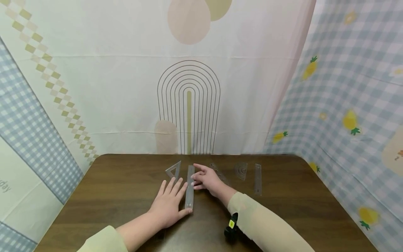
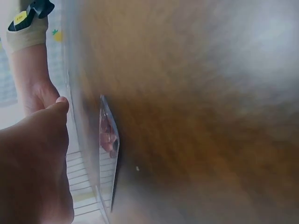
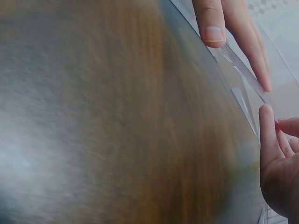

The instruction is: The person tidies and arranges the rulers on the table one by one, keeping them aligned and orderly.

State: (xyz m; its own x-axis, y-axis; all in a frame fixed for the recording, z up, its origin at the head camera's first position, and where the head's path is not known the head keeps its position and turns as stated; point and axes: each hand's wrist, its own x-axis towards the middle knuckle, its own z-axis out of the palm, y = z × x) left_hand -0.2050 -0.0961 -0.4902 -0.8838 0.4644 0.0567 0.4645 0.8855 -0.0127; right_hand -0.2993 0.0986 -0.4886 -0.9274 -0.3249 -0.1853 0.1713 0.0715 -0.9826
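Note:
A clear straight ruler (image 1: 190, 192) lies lengthwise on the table between the two hands. My left hand (image 1: 168, 204) is spread palm down at its left side, with the thumb reaching across the ruler's near end. In the right wrist view the left thumb (image 3: 213, 28) overlaps the clear edge. From the other side, my right hand (image 1: 208, 180) comes up along the ruler's right edge, its index finger pointing to the far end and the other fingers loosely bent. Just beyond the left fingertips rests a clear set square (image 1: 177, 169).
Farther right on the brown table (image 1: 292, 196) lie a clear protractor (image 1: 241, 170) and a second straight ruler (image 1: 258, 179). Another clear drawing tool (image 1: 217, 171) is partly covered by the right hand. Patterned cloth (image 1: 132, 98) hangs behind the table and at both sides.

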